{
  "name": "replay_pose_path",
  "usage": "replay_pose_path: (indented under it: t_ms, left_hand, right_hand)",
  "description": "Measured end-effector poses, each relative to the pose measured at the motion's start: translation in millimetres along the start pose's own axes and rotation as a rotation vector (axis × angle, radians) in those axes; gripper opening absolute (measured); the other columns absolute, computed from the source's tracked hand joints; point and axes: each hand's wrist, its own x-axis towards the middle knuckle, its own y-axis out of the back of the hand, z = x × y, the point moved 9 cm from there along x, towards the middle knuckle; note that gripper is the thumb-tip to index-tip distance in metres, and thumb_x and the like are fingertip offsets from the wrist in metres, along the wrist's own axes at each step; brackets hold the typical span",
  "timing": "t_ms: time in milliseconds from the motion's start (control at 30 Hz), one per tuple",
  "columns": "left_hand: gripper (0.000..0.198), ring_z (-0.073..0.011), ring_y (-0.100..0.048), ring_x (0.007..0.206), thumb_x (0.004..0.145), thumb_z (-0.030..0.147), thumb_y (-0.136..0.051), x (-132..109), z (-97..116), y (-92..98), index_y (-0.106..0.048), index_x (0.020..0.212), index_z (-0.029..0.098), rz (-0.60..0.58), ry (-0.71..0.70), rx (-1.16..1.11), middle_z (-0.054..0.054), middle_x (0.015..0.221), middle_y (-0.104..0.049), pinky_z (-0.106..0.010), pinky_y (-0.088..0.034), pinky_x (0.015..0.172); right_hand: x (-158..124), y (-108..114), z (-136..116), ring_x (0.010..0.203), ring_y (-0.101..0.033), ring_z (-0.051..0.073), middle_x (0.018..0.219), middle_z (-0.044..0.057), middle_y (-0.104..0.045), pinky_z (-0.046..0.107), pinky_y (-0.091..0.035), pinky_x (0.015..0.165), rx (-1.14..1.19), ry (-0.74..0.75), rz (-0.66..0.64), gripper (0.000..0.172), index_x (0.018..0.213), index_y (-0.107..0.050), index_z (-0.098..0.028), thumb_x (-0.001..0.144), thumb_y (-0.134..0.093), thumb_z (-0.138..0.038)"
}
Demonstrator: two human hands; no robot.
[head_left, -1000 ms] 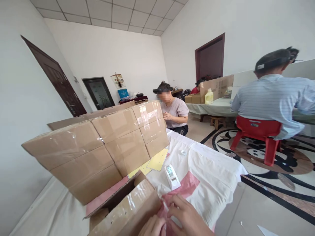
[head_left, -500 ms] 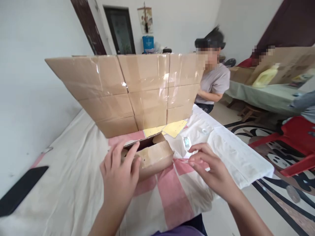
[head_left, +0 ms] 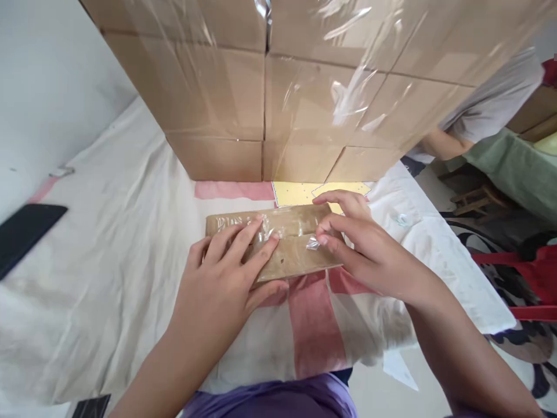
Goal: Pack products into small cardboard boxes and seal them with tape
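A small brown cardboard box (head_left: 287,258) lies closed on the cloth-covered table (head_left: 113,244) in front of me, clear tape along its top seam. My left hand (head_left: 224,278) rests flat on the box's left half, fingers spread over the tape. My right hand (head_left: 354,244) sits at the box's right end, with thumb and fingers pinching a strip of clear tape (head_left: 312,242) against the flap.
A wall of stacked taped cartons (head_left: 270,81) stands just behind the box. Yellow perforated sheets (head_left: 300,193) lie under its base. A black phone (head_left: 24,229) lies at far left. Another person's arm (head_left: 439,145), a green table and a red chair (head_left: 531,278) are on the right.
The view has tilted down and closer. The small box, open half a second ago, now has its flaps down. Both my hands moved onto its top; my right hand brought tape to it.
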Motion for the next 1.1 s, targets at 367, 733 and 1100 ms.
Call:
replay_pose_path:
  t_ms: [367,733,1100]
  left_hand:
    - [0.052,-0.0358,-0.057,0.129,0.103,0.060,-0.047,1.1,-0.3,3.3,-0.062,0.140,0.027,0.040,-0.019,-0.013,-0.006,0.153,-0.056,-0.062,-0.037,0.109]
    - [0.050,-0.0373,-0.058,0.129,0.102,0.060,-0.047,1.3,-1.1,4.0,-0.066,0.137,0.029,0.039,-0.001,-0.028,-0.007,0.151,-0.058,-0.058,-0.042,0.107]
    - [0.041,-0.0355,-0.060,0.122,0.098,0.050,-0.061,4.9,1.6,7.9,-0.068,0.133,0.030,0.043,-0.006,0.060,-0.005,0.148,-0.062,-0.049,-0.043,0.094]
  right_hand:
    - [20.9,-17.6,14.0,0.145,-0.036,0.031,0.140,0.010,-0.049,0.058,-0.038,0.118,-0.020,0.025,-0.171,0.024,0.092,-0.058,-0.022,0.107,-0.039,-0.028]
    - [27.4,-24.2,11.7,0.144,-0.036,0.031,0.139,0.010,-0.048,0.056,-0.040,0.114,-0.038,0.034,-0.206,0.017,0.093,-0.058,-0.022,0.104,-0.045,-0.027]
    - [28.9,-21.3,31.6,0.102,-0.056,0.023,0.111,0.006,-0.057,0.037,-0.046,0.087,0.172,-0.154,-0.008,0.022,0.105,-0.050,-0.023,0.089,-0.064,-0.021]
